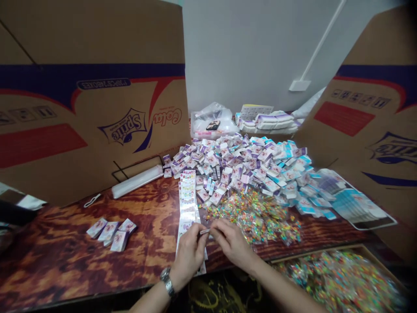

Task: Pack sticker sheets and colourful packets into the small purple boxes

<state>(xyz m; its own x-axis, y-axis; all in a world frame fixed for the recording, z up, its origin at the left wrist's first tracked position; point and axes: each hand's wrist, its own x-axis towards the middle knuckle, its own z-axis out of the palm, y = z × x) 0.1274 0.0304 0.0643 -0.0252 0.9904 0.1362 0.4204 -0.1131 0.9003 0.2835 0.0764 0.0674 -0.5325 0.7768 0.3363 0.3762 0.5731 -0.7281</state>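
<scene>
My left hand [190, 248], with a metal watch on the wrist, pinches a small thin white piece [204, 231] seen edge-on; its kind is too small to tell. The fingertips of my right hand [232, 241] are closed at the other end of it. Below and behind the hands runs a strip of sticker sheets [187, 195], partly covered by my left hand. A heap of small printed cardboard boxes [234, 163] lies beyond, purple and blue on white. Small clear bags of colourful candy [260, 217] spread out to the right of my hands.
Several small boxes [112, 232] stand together at left on the wooden table [143, 252]. A roll of clear plastic [137, 181] lies by the left carton [130, 39]. Flat box blanks [358, 202] rest near the right carton [374, 117]. An open box [355, 248] of candy bags sits front right.
</scene>
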